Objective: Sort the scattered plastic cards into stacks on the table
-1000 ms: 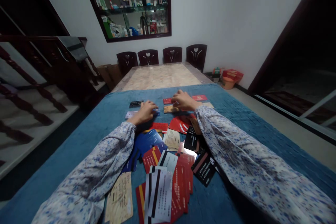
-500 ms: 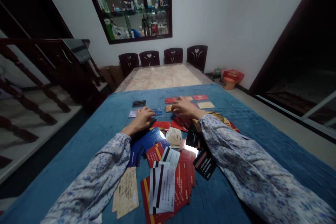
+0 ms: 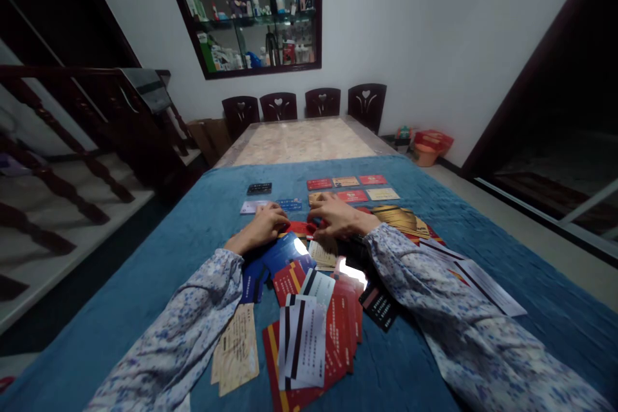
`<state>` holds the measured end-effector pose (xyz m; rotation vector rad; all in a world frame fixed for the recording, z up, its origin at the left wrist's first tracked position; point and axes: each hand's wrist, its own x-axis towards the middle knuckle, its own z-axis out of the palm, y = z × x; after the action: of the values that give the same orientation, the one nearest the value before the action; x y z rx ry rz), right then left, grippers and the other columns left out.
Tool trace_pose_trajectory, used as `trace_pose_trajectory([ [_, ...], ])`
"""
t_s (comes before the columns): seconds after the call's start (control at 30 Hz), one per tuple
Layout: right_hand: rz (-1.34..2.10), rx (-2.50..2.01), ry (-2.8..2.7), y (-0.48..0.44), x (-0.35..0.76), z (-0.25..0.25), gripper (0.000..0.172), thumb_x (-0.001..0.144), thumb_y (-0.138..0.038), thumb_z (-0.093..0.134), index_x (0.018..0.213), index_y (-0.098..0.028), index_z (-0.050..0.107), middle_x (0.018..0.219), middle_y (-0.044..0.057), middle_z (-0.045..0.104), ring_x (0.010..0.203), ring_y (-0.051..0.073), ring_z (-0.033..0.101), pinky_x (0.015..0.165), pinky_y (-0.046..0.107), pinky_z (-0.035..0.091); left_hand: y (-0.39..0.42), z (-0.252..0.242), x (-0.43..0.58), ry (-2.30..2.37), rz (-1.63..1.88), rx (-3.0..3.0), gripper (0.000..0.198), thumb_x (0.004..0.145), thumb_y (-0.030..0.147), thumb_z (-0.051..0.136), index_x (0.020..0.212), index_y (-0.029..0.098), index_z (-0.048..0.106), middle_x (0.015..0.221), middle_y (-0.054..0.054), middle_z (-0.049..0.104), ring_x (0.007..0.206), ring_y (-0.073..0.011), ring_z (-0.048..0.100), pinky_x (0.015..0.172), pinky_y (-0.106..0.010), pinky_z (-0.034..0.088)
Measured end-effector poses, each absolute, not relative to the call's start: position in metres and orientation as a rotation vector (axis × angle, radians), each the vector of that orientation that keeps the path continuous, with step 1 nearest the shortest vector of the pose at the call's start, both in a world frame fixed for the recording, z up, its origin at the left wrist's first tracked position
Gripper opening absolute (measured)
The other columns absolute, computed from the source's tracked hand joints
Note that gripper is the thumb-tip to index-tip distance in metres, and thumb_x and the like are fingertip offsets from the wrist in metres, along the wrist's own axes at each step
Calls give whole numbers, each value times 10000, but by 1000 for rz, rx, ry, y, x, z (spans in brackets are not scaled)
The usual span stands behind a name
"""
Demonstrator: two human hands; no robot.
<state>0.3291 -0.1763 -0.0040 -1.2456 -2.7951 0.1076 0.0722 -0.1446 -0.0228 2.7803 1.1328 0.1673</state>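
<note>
My left hand [image 3: 263, 226] is over the left of the card pile, its fingers bent together and the tips at the left end of a red card [image 3: 300, 228]. What they grip, if anything, is hidden. My right hand [image 3: 335, 215] has its fingers curled down and closed at a red card [image 3: 317, 224], mostly covered by the hand. Beneath the hands lie blue cards [image 3: 284, 254], cream cards [image 3: 324, 255], red cards [image 3: 340, 318], white striped cards [image 3: 306, 341] and a black card [image 3: 379, 306], overlapping on the blue cloth.
Beyond my hands, cards lie in rows: a black card [image 3: 259, 188], a blue card [image 3: 290, 205], red cards [image 3: 373, 179] and a cream card [image 3: 383, 194]. Gold cards [image 3: 398, 219] and white cards [image 3: 490, 286] lie right. The blue cloth [image 3: 183, 225] covers the table's near part.
My right hand has drawn back from the far rows toward the pile, uncovering cards there. My left hand has shifted slightly nearer the pile. The view has shifted a little.
</note>
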Motion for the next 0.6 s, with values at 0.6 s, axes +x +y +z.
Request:
trace_pose_trajectory([
  [0.6,76,-1343,-2796,-179,318,-14,377,870,-536,681,1069,-234,787,1114,128,732,1102,323,511,889,405,360,-143,-21,71,1110,171,2792,269,935,208,558,1033,227,808,1157,-99,752,1214,-290,544,1058,-465,401],
])
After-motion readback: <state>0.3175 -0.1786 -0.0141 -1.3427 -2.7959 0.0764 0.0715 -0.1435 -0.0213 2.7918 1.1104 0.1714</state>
